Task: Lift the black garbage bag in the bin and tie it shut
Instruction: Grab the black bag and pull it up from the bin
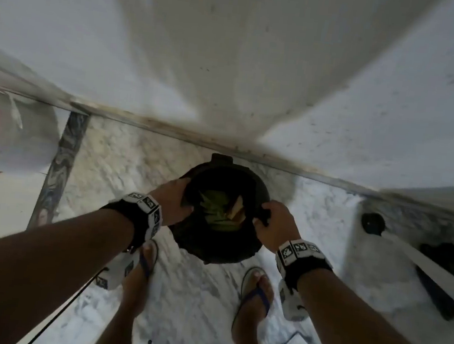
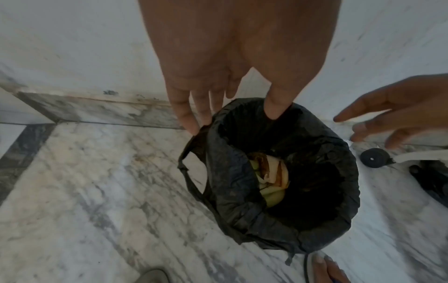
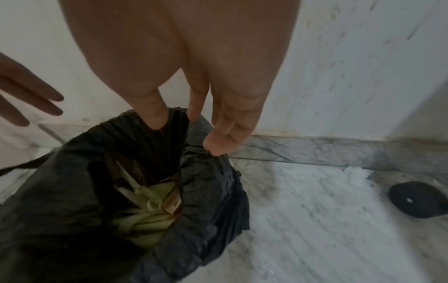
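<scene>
Standing over a small round bin point(image 1: 264, 188) on a marble floor point(image 2: 97, 191), close to the wall's skirting, a person reaches down with both arms. The black garbage bag point(image 2: 232, 193) lines the bin, its mouth open over green leafy scraps point(image 3: 143, 224) and paper.

The left hand point(image 2: 218, 63) has its fingers point(image 2: 186, 114) straight and slightly spread, tips touching the bag's rim, thumb at the inner edge; nothing is gripped yet. The right hand point(image 3: 194, 57) is likewise loose, fingertips brushing the crumpled rim on the opposite side, with no firm hold visible.

A loop handle point(image 2: 191, 172) hangs off the bag's outer side. To do this step well, each hand should probably pinch a handle or a good fold of rim on opposite sides, peel it clear of the bin's edge, then lift straight up and evenly, since thin plastic may tear or spill.
</scene>
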